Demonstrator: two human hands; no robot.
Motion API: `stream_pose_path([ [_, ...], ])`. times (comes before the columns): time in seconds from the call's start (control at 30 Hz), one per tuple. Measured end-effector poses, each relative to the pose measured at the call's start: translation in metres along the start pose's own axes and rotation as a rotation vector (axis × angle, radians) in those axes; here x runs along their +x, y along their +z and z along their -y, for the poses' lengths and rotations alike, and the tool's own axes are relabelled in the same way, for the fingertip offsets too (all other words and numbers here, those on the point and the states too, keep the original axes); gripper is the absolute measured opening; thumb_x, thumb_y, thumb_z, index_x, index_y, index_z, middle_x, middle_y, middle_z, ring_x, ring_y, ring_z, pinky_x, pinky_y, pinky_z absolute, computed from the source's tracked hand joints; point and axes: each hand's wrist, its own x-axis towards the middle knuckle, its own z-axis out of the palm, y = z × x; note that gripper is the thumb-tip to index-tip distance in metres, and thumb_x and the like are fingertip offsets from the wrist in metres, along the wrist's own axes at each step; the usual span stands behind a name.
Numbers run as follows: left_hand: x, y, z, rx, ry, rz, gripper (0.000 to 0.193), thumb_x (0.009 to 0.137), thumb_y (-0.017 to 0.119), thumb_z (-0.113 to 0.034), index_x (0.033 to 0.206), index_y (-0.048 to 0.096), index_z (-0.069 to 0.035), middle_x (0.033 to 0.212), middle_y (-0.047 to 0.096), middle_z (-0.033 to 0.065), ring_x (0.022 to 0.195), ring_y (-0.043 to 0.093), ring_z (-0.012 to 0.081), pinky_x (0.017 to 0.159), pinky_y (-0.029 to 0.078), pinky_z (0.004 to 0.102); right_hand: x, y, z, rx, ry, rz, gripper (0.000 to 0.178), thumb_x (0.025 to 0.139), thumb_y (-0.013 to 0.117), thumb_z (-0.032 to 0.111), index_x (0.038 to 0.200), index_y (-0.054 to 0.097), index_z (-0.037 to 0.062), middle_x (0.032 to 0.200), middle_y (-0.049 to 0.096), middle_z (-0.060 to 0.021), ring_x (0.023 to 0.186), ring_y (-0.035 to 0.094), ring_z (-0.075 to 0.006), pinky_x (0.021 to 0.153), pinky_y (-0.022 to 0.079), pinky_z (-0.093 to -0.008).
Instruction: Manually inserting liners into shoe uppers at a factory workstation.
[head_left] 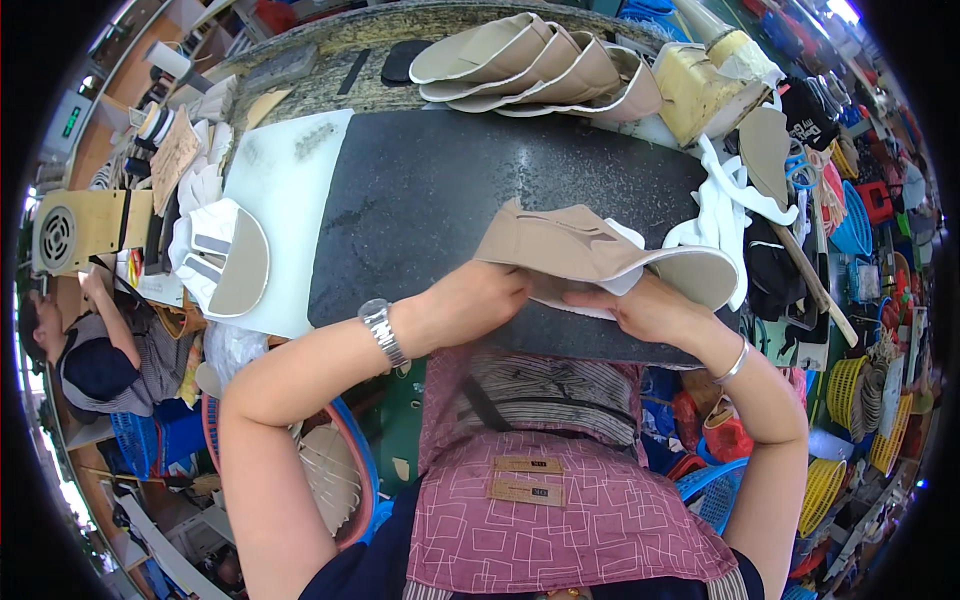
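Observation:
Over the dark worktop mat I hold a beige shoe upper with a white lining and a rounded flap at its right end. My left hand is closed on its lower left edge. My right hand grips the lower edge near the flap, its thumb pointing inward under the upper. Part of the fingers of both hands is hidden by the piece. Another upper lies lining side up to the left, on a white board.
Nested beige uppers sit along the far edge, beside a yellowish block. White cut pieces lie at the mat's right. A wooden-handled tool stands further right. Another person sits at far left. Baskets flank me below.

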Motion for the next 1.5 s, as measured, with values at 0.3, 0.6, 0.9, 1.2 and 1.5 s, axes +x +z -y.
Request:
stream_pose_path([
  [0.3, 0.037, -0.001, -0.038, -0.437, -0.271, -0.416, 0.05, 0.071, 0.069, -0.025, 0.108, 0.052, 0.003, 0.11, 0.051, 0.0191, 0.101, 0.05, 0.0333, 0.092, 0.039, 0.0417, 0.006, 0.006, 0.018, 0.006, 0.014, -0.02, 0.041, 0.076, 0.053, 0.002, 0.116, 0.055, 0.0057, 0.119, 0.049, -0.0167, 0.117, 0.042, -0.0322, 0.095, 0.039, -0.0403],
  [0.6, 0.064, 0.028, -0.034, -0.374, -0.374, -0.222, 0.056, 0.069, 0.067, -0.018, 0.114, 0.047, 0.007, 0.108, 0.05, 0.0209, 0.101, 0.049, 0.0344, 0.088, 0.042, 0.0388, -0.02, 0.019, 0.007, -0.094, 0.046, -0.494, 0.02, 0.068, 0.058, 0.002, 0.088, 0.058, 0.0017, 0.09, 0.062, -0.0138, 0.084, 0.06, -0.0331, 0.085, 0.046, -0.0426],
  [0.9, 0.062, 0.038, -0.033, -0.273, -0.334, -0.245, 0.06, 0.065, 0.063, -0.01, 0.12, 0.045, 0.006, 0.108, 0.047, 0.0185, 0.101, 0.046, 0.0336, 0.089, 0.04, 0.0401, -0.026, 0.006, -0.01, -0.178, -0.015, -0.608, 0.034, 0.061, 0.058, -0.002, 0.095, 0.06, 0.0011, 0.092, 0.061, -0.0105, 0.084, 0.06, -0.0281, 0.074, 0.051, -0.0371],
  [1.2, 0.039, 0.041, -0.058, -0.095, -0.284, -0.083, 0.067, 0.076, 0.06, -0.047, 0.134, 0.037, -0.021, 0.133, 0.033, 0.0193, 0.125, 0.027, 0.0401, 0.097, 0.022, 0.0614, -0.041, -0.032, -0.01, -0.183, -0.31, -0.217, 0.023, 0.063, 0.056, 0.005, 0.085, 0.061, 0.002, 0.089, 0.061, -0.0084, 0.083, 0.057, -0.0249, 0.079, 0.047, -0.0368],
  [1.5, 0.027, 0.041, -0.046, -0.386, -0.115, -0.1, 0.07, 0.074, 0.066, -0.031, 0.131, 0.035, -0.008, 0.13, 0.038, 0.0205, 0.126, 0.033, 0.0355, 0.101, 0.028, 0.0523, -0.002, -0.001, -0.001, -0.019, -0.114, -0.131, 0.031, 0.072, 0.06, 0.012, 0.1, 0.058, -0.0005, 0.103, 0.058, -0.0133, 0.092, 0.057, -0.0308, 0.084, 0.045, -0.0394],
])
